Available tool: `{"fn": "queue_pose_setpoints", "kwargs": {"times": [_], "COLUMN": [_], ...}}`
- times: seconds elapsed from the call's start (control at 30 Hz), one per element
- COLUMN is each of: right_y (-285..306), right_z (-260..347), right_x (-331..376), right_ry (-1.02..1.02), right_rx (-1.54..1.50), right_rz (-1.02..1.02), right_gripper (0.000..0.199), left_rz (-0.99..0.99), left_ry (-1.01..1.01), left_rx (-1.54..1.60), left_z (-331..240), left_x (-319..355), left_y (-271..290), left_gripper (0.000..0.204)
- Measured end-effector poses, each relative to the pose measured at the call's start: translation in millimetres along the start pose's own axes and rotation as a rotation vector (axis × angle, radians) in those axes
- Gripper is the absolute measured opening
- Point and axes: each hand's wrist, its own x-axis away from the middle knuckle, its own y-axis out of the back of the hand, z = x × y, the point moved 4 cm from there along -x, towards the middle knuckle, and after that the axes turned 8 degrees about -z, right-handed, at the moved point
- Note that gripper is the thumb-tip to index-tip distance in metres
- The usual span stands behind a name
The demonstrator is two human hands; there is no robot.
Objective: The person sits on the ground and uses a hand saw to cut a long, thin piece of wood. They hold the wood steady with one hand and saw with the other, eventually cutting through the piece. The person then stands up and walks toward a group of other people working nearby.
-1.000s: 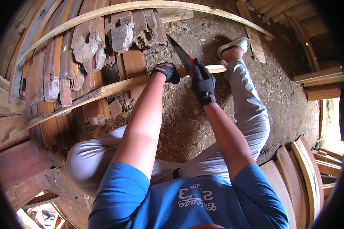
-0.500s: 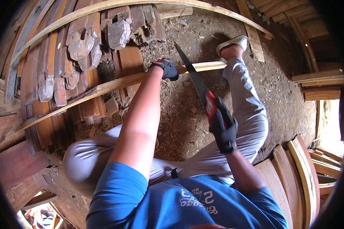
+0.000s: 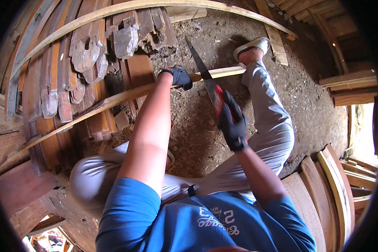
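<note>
A hand saw (image 3: 200,64) with a dark blade and a red and black handle is in my gloved right hand (image 3: 233,126), fingers wrapped round the grip. Its blade lies across a long, thin wooden strip (image 3: 126,96), just right of my left hand. My left hand (image 3: 177,77), in a black glove, is closed over that strip and presses it down. The strip runs from the lower left, over stacked boards, to a pale end (image 3: 228,72) beside my right foot (image 3: 253,48).
Old weathered boards (image 3: 86,50) are piled at the left, some with broken ends. A long curved-looking strip (image 3: 126,6) spans the top. More planks (image 3: 327,189) lie at the lower right. Dirt floor (image 3: 205,138) with wood chips lies between my legs.
My right hand has moved up and to the left, pushing the saw farther across the strip. My left hand keeps its hold; the whole view has shifted slightly.
</note>
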Motion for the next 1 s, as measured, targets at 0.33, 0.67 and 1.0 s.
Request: {"fn": "queue_pose_setpoints", "kwargs": {"times": [0.33, 0.67, 1.0], "right_y": [-3.7, -31.6, 59.1], "right_z": [-11.4, -16.0, 31.0], "right_x": [-29.4, -45.2, 54.6], "right_ry": [0.002, 0.124, -0.283], "right_rx": [0.067, 0.032, 0.104], "right_rz": [0.002, -0.078, 0.12], "right_gripper": [0.044, 0.041, 0.047], "left_rz": [0.002, 0.085, 0.159], "left_ry": [0.02, -0.047, 0.092], "left_rx": [0.0, 0.117, 0.379], "left_z": [-7.4, -5.4, 8.0], "left_x": [12.1, 7.7, 4.4], "left_y": [11.8, -3.5, -9.8], "left_gripper": [0.035, 0.028, 0.02]}}
